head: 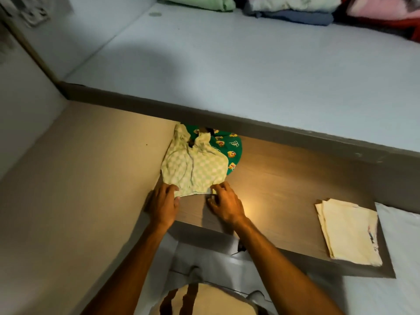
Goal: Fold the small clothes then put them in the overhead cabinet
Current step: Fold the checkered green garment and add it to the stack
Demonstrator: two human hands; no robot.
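A small yellow-green checked garment [195, 167] lies crumpled on the wooden desk [284, 185], against the beige side panel. Under it a green garment with cartoon prints [231, 146] sticks out to the right. My left hand [163, 203] pinches the checked garment's near left hem. My right hand [225, 203] holds its near right hem with curled fingers. A folded pale yellow cloth [347, 230] lies at the desk's right end.
Above the desk runs a pale blue upper surface [250, 76] with folded clothes stacked at its far end [291, 7]. A beige panel [79, 178] walls the left side. Floor tiles and my feet show below the desk edge.
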